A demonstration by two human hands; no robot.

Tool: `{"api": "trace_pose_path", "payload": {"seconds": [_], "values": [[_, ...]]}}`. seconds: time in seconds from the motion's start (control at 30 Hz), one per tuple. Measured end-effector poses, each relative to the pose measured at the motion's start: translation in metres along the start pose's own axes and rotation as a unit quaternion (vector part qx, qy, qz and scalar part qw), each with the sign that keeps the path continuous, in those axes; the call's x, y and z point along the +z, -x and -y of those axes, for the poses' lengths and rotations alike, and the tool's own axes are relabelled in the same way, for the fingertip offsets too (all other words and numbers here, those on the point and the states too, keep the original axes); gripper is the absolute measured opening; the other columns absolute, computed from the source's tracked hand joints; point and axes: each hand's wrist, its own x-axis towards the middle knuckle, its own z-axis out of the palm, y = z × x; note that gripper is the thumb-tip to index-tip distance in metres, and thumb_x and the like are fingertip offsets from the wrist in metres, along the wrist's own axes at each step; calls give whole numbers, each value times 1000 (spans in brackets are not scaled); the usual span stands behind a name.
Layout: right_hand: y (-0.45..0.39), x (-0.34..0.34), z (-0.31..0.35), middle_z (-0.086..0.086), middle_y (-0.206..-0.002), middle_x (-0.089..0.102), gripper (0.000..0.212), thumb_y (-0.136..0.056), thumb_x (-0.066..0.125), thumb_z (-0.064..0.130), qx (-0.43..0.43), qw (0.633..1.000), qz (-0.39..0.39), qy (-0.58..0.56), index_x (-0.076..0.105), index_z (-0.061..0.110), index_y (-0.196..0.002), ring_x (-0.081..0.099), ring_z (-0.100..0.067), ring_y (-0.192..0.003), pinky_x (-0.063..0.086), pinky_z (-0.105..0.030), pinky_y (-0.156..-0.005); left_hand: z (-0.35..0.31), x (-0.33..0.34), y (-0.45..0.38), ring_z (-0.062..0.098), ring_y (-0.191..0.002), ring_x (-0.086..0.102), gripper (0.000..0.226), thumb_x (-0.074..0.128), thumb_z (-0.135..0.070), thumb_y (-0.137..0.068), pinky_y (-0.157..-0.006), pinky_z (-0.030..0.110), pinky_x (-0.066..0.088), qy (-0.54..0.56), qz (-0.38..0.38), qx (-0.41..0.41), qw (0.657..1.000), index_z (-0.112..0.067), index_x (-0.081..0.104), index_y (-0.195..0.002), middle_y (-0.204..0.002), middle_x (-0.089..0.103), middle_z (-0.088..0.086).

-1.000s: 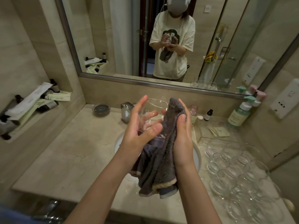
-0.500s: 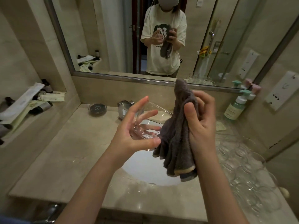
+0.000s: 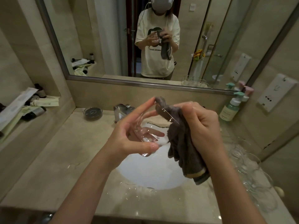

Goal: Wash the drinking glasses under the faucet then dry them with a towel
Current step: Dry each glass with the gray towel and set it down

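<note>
Two hands work over the sink (image 3: pixel 145 173): the left hand (image 3: pixel 129 136) cradles a glass (image 3: pixel 145 136), fingers curled round it; the right hand (image 3: pixel 202 128) clutches the towel (image 3: pixel 182 143), its end pushed into the glass's mouth; more glasses (image 3: pixel 252 178) crowd the counter (image 3: pixel 64 159) at right.

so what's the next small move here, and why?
Probably push the grey towel into the clear drinking glass and twist: the left hand holds the glass tilted over the white sink, and the right hand has towel bunched at its rim.

Glass (image 3: pixel 146 135) in left hand (image 3: pixel 129 136) above sink (image 3: pixel 145 175), towel (image 3: pixel 182 143) right, faucet (image 3: pixel 123 110) behind
</note>
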Motion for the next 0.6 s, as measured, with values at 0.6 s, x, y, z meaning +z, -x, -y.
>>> {"api": "trace_pose_path", "payload": {"seconds": [0.6], "values": [[-17,-17,15,-6,-56,62,56,-86,49,54,-1,994,39,100,68,6,-64,59,-15,-53,46,-33,-53,5,15,-1,28,-90,72,77,79,-9,-57,-64,24,55,0,21,-48,999,-44,62,-123,-121,67,-2]]}}
